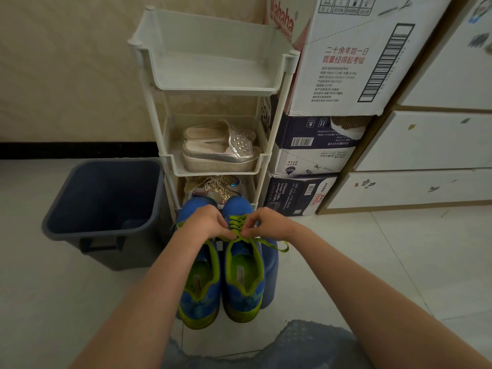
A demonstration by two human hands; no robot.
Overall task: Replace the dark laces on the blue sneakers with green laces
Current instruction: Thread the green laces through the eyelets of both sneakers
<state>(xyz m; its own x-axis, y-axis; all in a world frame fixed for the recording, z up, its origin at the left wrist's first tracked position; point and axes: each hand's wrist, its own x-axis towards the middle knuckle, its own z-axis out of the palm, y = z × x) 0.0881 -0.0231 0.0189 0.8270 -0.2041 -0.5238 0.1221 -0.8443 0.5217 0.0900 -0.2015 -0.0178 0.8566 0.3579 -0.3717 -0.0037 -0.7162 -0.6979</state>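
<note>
Two blue sneakers with lime trim stand side by side on the floor, toes pointing away from me. The right sneaker (243, 278) carries a green lace (239, 225) crossed through its eyelets. My left hand (206, 222) and my right hand (267, 222) meet over its tongue, each pinching part of the green lace near the top eyelets. A loose green lace end (278, 247) trails off to the right. The left sneaker (201, 283) lies partly under my left forearm, so its lacing is hidden. No dark lace is visible.
A white three-tier shoe rack (213, 86) stands just behind the sneakers, holding silver slippers (221, 147) and glittery shoes. A dark blue bin (103, 206) sits at the left. Stacked cardboard boxes (332, 75) and white drawers (426, 145) fill the right.
</note>
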